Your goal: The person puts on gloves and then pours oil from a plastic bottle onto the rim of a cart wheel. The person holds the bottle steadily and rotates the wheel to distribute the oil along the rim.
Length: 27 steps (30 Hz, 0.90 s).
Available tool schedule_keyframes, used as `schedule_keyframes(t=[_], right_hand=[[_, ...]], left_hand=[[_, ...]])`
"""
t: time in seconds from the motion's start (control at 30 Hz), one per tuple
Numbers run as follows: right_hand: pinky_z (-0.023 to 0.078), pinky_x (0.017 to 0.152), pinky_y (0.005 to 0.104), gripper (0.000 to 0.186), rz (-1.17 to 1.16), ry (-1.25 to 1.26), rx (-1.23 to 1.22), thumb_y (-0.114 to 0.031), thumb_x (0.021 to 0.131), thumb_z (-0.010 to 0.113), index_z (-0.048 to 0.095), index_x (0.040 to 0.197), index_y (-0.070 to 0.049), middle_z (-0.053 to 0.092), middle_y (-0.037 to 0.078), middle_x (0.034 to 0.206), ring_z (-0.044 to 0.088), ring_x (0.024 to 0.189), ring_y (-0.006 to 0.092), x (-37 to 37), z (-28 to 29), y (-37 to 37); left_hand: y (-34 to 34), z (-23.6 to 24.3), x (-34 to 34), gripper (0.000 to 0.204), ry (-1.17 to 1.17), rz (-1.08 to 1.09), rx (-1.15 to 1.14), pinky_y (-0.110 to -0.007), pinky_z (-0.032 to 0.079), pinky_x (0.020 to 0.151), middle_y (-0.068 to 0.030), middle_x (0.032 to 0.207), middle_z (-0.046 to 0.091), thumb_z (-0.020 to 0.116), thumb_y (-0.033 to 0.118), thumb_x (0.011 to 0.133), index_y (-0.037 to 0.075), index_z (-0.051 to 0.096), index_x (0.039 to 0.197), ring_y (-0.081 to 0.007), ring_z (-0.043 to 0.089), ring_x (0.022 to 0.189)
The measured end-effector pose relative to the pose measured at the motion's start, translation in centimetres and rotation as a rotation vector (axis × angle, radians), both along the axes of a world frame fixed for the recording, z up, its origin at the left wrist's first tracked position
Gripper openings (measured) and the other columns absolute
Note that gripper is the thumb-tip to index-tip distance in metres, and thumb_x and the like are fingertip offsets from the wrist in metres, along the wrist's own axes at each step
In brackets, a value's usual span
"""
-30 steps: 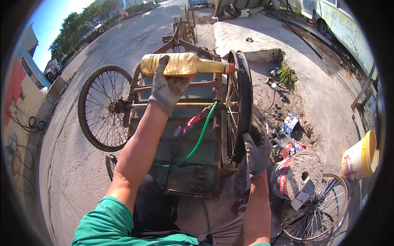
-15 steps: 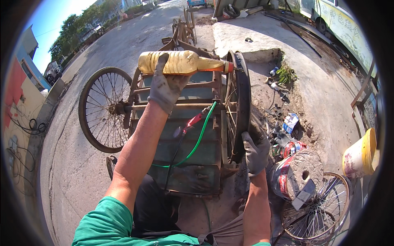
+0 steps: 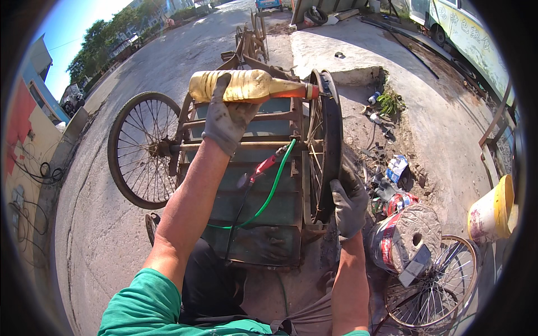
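My left hand (image 3: 227,120), in a grey work glove, is closed around a clear plastic bottle (image 3: 242,85) of yellowish liquid. The bottle lies on its side in my grip, its red-orange neck end reaching the upper part of the right wheel (image 3: 316,134). On the near side of that wheel, my gloved right hand (image 3: 349,208) is closed on the black tyre (image 3: 332,140). Both wheels belong to an upturned cart frame (image 3: 244,116); its left wheel (image 3: 147,150) is spoked. A red-handled air tool (image 3: 264,166) with a green hose (image 3: 273,190) rests on the frame between my arms.
On the right lie a wrapped roll (image 3: 412,235) with a phone-like slab (image 3: 415,266) against it, a loose spoked wheel rim (image 3: 443,299), and scattered litter (image 3: 397,168). Beyond them stands a yellow-and-white bucket (image 3: 486,215). A van (image 3: 468,42) is parked at the far right.
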State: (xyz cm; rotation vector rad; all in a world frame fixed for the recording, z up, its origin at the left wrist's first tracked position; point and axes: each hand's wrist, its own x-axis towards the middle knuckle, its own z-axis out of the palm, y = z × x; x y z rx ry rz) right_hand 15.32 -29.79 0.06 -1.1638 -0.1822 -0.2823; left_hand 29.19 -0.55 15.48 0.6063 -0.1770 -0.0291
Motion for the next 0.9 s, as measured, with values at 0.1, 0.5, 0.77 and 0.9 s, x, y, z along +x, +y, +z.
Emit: schedule_keyframes(t=[0.1,0.5,0.77,0.9], right_hand=[[0.053,0.104,0.0303,0.042,-0.003,0.042,-0.004,0.010,0.100,0.065,0.067,0.141,0.006,0.074,0.011,0.130,0.068,0.116,0.0147,-0.2,0.9,0.0],[0.051,0.108,0.0312,0.051,-0.012,-0.063,-0.116,0.004,0.099,0.068,0.062,0.149,0.004,0.072,0.011,0.136,0.067,0.120,0.0150,-0.2,1.3,-0.1],[0.052,0.107,0.0310,0.049,0.010,0.028,-0.135,-0.004,0.101,0.072,0.062,0.148,0.005,0.072,0.013,0.136,0.067,0.120,0.0158,-0.2,0.6,-0.7],[0.056,0.096,0.0284,0.050,0.003,0.036,-0.049,-0.001,0.098,0.076,0.063,0.146,0.003,0.072,0.010,0.132,0.067,0.110,0.0125,-0.7,2.5,-0.1]], left_hand=[[-0.1,0.2,-0.1,0.060,0.022,0.023,-0.003,-0.058,0.045,0.125,-0.0232,0.151,0.062,0.068,0.037,0.108,-0.003,0.054,0.150,-0.0401,0.059,0.142],[-0.4,0.4,0.1,0.060,0.020,0.042,0.022,-0.059,0.046,0.123,-0.0230,0.151,0.063,0.066,0.040,0.108,-0.002,0.056,0.150,-0.0408,0.060,0.141],[-0.5,-0.5,0.5,0.058,-0.021,0.011,-0.018,-0.062,0.053,0.116,-0.0194,0.146,0.064,0.074,0.037,0.104,0.002,0.055,0.146,-0.0397,0.062,0.137],[-1.3,-1.1,-1.1,0.061,-0.040,0.008,-0.037,-0.063,0.055,0.114,-0.0166,0.142,0.065,0.078,0.038,0.101,0.006,0.053,0.145,-0.0379,0.064,0.134]])
